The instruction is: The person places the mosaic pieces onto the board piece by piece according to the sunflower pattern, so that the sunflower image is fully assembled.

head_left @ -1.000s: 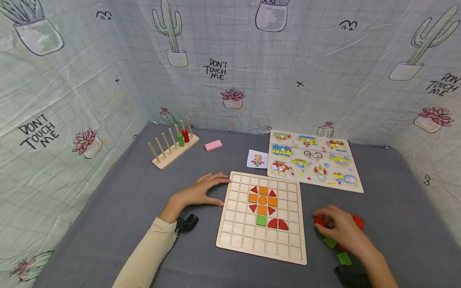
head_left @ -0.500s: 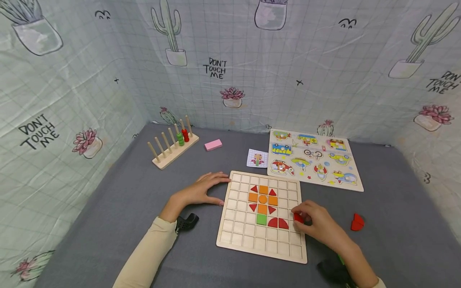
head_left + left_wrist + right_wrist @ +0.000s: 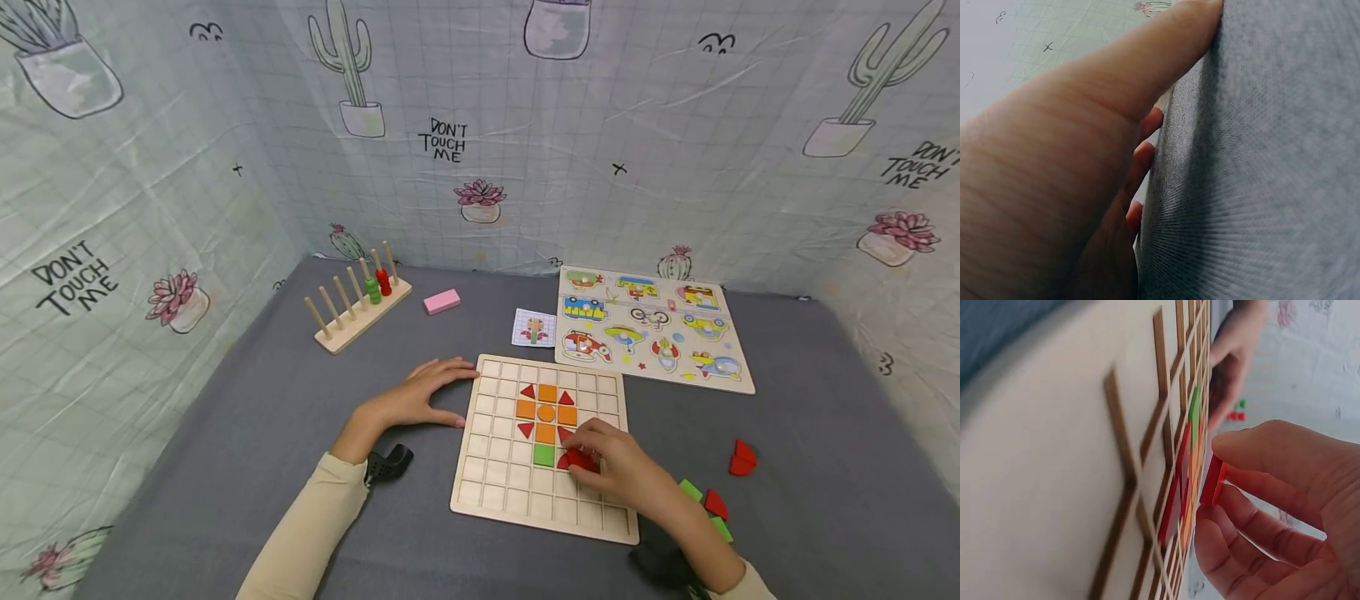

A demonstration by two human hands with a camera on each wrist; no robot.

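Note:
A wooden grid board point(image 3: 480, 497) bears orange squares, an orange circle point(image 3: 546, 412), small red triangles point(image 3: 525, 430) and a green square point(image 3: 543, 454). My right hand point(image 3: 618, 468) is over its lower right part, pinching a red quarter-circle piece point(image 3: 1212, 480) between thumb and fingers. In the right wrist view that piece is tilted, just off the board's surface, beside red pieces point(image 3: 1175, 503) lying in the cells. The right hand partly hides these in the head view. At the board's left edge, my left hand point(image 3: 422, 397) rests with spread, relaxed fingers, thumb and fingertips at the rim.
Right of the board lie red pieces point(image 3: 743, 458), green squares point(image 3: 691, 490) and another red piece point(image 3: 716, 504). Behind it are a pattern card point(image 3: 534, 328) and a vehicle puzzle point(image 3: 651, 337). A peg stand point(image 3: 363, 317) with rings and a pink block point(image 3: 442, 302) stand back left.
My right hand has carried the red quarter-circle piece leftward from the loose pieces, across the board's right edge, to the red pieces on the grid. The left hand has stayed put.

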